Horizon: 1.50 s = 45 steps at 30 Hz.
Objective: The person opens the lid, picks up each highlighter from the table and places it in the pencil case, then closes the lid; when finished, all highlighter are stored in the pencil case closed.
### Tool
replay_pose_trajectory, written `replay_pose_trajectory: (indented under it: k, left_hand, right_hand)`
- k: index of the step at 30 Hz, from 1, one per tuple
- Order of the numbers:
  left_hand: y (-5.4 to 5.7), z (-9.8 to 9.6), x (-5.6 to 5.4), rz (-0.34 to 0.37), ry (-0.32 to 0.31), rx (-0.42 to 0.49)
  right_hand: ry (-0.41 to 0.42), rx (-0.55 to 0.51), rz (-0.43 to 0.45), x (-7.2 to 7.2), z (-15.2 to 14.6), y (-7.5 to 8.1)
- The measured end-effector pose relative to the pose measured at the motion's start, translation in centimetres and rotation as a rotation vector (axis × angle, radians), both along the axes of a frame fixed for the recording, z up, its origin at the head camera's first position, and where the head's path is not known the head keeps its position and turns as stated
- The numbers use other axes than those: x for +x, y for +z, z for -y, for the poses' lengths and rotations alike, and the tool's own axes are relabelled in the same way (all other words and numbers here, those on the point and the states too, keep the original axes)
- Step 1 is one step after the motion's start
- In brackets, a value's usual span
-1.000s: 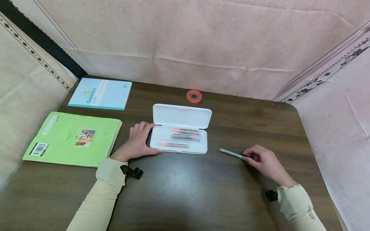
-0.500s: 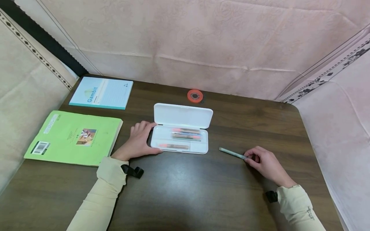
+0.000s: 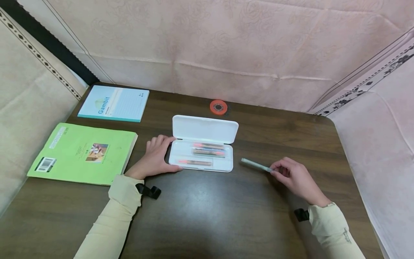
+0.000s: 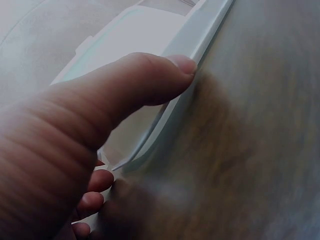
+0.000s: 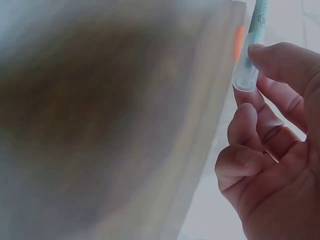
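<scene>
A white pencil case (image 3: 223, 165) lies on the table with its lid (image 3: 205, 128) raised, and several pens (image 3: 208, 152) rest inside it. My left hand (image 3: 153, 158) grips the case's left end, thumb at the front edge and index finger at the hinge side. In the left wrist view, the thumb (image 4: 150, 75) presses on the case's rim. To the right of the case, my right hand (image 3: 292, 178) pinches a pale green pen (image 3: 255, 164) by one end, its other end pointing toward the case. In the right wrist view, a clear cap (image 5: 244, 75) shows at the pinched end.
A green book (image 3: 77, 154) lies left of my left hand, with a light blue notebook (image 3: 113, 103) behind it. Near the table's back edge sits a round red object (image 3: 218, 107). Pale cloth (image 3: 226, 43) hangs around the table (image 3: 200, 216).
My right hand has lifted the pen a little and shifted it slightly left and away from me. The left hand has stayed at the pencil case.
</scene>
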State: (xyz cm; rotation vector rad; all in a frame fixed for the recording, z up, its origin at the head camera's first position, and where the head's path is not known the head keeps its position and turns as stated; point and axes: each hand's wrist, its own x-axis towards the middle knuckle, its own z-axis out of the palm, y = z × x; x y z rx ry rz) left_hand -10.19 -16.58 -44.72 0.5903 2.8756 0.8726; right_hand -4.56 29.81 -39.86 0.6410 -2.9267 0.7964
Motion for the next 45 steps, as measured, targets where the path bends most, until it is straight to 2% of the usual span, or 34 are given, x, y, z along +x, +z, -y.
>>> replay_pose_trajectory:
  k: [11, 17, 23, 34, 45]
  left_hand:
    - [0.0, 0.1, 0.0, -0.01, -0.001, 0.001]
    - [0.1, 0.0, 0.1, -0.004, 0.0, -0.003]
    - [0.1, 0.0, 0.1, -0.007, -0.006, -0.001]
    - [0.0, 0.0, 0.0, -0.016, -0.005, 0.001]
    - [0.0, 0.1, 0.0, -0.015, -0.004, 0.002]
  right_hand:
    - [0.102, -0.012, 0.06, -2.8, 6.7, 2.3]
    - [0.192, 0.027, 0.076, -4.2, 10.9, 2.5]
    - [0.224, 0.048, 0.134, -5.2, 14.2, 2.1]
    - [0.278, 0.111, 0.112, -5.7, 17.9, 0.9]
    - [0.279, 0.113, 0.075, -5.5, 18.5, 0.3]
